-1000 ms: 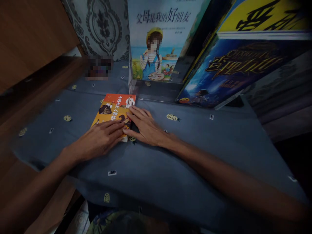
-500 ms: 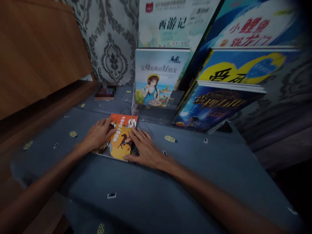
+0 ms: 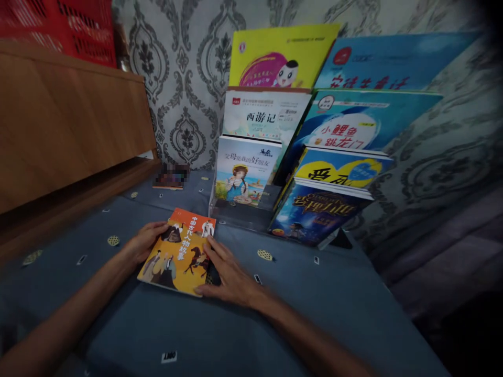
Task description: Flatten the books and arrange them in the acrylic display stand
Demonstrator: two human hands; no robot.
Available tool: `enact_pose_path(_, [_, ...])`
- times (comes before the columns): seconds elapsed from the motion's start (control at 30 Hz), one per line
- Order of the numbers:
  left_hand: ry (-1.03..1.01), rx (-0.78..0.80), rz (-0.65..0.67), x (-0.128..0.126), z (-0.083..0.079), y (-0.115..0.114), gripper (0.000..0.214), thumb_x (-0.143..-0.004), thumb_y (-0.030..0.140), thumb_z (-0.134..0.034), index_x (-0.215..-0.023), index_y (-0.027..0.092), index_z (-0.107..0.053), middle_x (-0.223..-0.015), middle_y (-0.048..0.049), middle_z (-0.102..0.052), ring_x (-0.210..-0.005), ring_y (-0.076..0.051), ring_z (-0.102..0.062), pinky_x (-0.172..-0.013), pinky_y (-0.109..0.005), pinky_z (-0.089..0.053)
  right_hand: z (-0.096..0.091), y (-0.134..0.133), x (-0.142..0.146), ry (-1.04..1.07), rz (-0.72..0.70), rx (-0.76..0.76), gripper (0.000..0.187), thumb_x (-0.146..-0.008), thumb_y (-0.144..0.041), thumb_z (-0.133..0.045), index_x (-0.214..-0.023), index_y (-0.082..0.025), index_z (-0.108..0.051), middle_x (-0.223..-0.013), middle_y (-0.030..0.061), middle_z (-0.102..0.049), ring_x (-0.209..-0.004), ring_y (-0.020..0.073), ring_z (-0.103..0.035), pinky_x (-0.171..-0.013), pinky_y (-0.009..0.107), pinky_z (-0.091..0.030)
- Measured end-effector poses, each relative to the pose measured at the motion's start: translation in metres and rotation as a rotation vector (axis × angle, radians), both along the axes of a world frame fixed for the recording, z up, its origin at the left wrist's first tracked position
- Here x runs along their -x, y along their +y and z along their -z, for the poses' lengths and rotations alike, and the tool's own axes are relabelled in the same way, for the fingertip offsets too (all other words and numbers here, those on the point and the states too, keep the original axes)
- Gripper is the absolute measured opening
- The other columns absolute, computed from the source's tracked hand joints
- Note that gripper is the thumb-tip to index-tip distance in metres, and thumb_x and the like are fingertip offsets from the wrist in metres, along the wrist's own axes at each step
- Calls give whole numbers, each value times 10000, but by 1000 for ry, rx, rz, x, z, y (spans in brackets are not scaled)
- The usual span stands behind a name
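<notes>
An orange and yellow book (image 3: pixel 181 256) with white Chinese lettering and a horse on its cover lies face up, low over the blue tablecloth. My left hand (image 3: pixel 146 242) grips its upper left edge, thumb on the cover and the other fingers partly hidden behind the edge. At the right edge, my right hand (image 3: pixel 230 275) holds the book between the thumb by the lower corner and fingers higher up. Whether the book touches the cloth all along I cannot tell.
Beyond the book, a clear stand (image 3: pixel 241 217) holds several upright books, among them a dark blue one (image 3: pixel 314 212) and a white one (image 3: pixel 245 173). A small blurred item (image 3: pixel 171 177) lies at the back left. A wooden cabinet (image 3: pixel 74 120) bears a red basket (image 3: pixel 86 31).
My left hand has shifted from lying on the cover to its left edge, baring more of the picture. The right hand stays at the right edge. The view has tilted up, showing more books.
</notes>
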State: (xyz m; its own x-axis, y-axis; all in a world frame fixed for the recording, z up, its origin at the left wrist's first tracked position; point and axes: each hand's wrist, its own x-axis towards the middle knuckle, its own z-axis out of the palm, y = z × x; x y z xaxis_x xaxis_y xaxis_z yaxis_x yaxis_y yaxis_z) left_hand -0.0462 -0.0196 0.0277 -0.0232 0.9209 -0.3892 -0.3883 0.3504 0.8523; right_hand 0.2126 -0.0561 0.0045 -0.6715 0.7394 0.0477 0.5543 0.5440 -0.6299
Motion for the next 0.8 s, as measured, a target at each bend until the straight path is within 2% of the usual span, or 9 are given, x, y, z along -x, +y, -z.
enact_pose_path(0.07, [-20, 24, 18, -2, -5, -6, 77, -799, 24, -665, -840, 81, -694, -740, -137, -753, -598, -236, -735, -608, -330, -631, 2, -1, -2, 31, 7, 36, 1104, -747, -647, -752, -1585, -119, -264, -1676, 225, -98, -1545, 386, -139, -1227, 596, -237])
enact_pose_path(0.2, [-61, -36, -28, -7, -12, -15, 95, -842, 36, -613, -875, 85, -686, -712, -121, -748, -561, -231, -725, -569, -336, -628, 10, -4, -4, 141, 61, 79, 1138, -719, -623, -794, -1600, -183, -224, -1683, 191, 77, -1555, 370, -22, -1236, 585, -198])
enact_pose_path(0.27, [-85, -71, -49, -10, -14, -17, 100, -833, 40, -621, -885, 87, -693, -730, -115, -754, -572, -221, -727, -573, -316, -625, 14, -4, -3, 205, 87, 97, 1155, -702, -586, -827, -1605, -219, -206, -1688, 184, 50, -1554, 373, -28, -1232, 601, -193])
enact_pose_path(0.33, [-113, -119, -66, -13, -16, -19, 111, -815, 50, -644, -896, 93, -705, -766, -110, -764, -598, -210, -733, -595, -298, -625, 17, -5, 0, 311, 72, 114, 1147, -703, -489, -863, -1607, -262, -193, -1680, 179, -149, -1540, 365, -183, -1220, 602, -248])
enact_pose_path(0.4, [-131, -166, -78, -16, -18, -21, 118, -797, 69, -669, -898, 107, -716, -784, -97, -772, -614, -204, -735, -610, -290, -625, 18, -6, 3, 442, 19, 154, 1126, -739, -356, -858, -1610, -313, -144, -1602, 148, -379, -1444, 329, -423, -1168, 568, -383])
enact_pose_path(0.5, [-138, -239, -79, -20, -19, -22, 137, -783, 127, -711, -918, 128, -728, -824, -83, -783, -654, -209, -743, -650, -300, -628, 15, -9, 5, 518, -9, 158, 1090, -806, -216, -782, -1607, -371, -58, -1502, 111, -510, -1227, 276, -637, -1000, 488, -572])
enact_pose_path(0.57, [-129, -313, -95, -23, -21, -21, 179, -776, 191, -748, -947, 143, -732, -874, -75, -790, -714, -216, -754, -689, -305, -628, 10, -10, 3, 443, 20, 16, 1038, -832, -173, -736, -1603, -389, -75, -1454, 101, -545, -1162, 268, -667, -939, 469, -611])
enact_pose_path(0.67, [-91, -472, -183, -30, -26, -16, 274, -771, 350, -792, -963, 165, -731, -921, -60, -795, -859, -243, -760, -764, -318, -622, 5, -6, -3, 284, 39, -288, 908, -887, -126, -637, -1594, -402, -139, -1356, 82, -594, -1149, 261, -663, -939, 465, -613])
enact_pose_path(0.8, [-71, -597, -256, -43, -32, -10, 404, -773, 549, -765, -944, 184, -730, -887, -37, -796, -967, -264, -746, -818, -329, -610, 12, 1, -11, 246, 53, -572, 782, -962, -99, -462, -1578, -450, -132, -1372, 81, -543, -1162, 244, -658, -916, 437, -621])
